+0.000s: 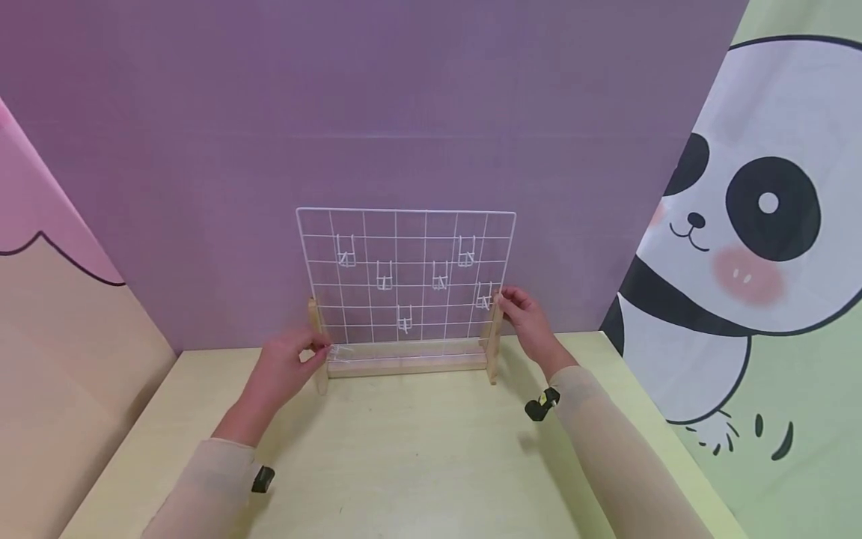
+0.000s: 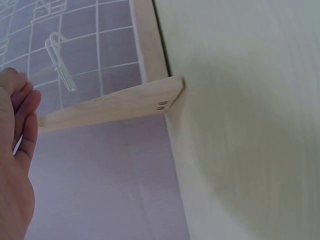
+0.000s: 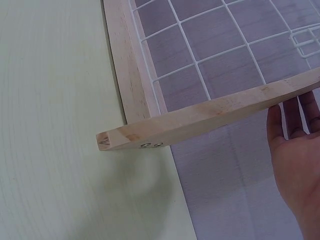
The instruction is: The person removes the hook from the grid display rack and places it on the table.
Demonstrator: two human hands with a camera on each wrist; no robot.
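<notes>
A white wire grid panel (image 1: 407, 210) stands upright in a wooden stand (image 1: 411, 367). Several small white wire hooks hang on it, such as the hook (image 1: 466, 259) at upper right. My left hand (image 1: 286, 363) is at the panel's lower left, beside the left wooden post. Its thumb and fingertips pinch the stem of a white wire hook (image 2: 61, 65), which overlaps the mesh in the left wrist view. My right hand (image 1: 532, 329) grips the upper part of the right post (image 1: 494, 344), fingers along its outer side; the thumb is hidden in the right wrist view.
The stand sits near the back of a pale wooden table (image 1: 411, 457). Behind rises a plain purple backdrop (image 1: 404, 97), with a panda-printed sheet (image 1: 788, 299) at the right and a pink and cream sheet (image 1: 67, 359) at the left.
</notes>
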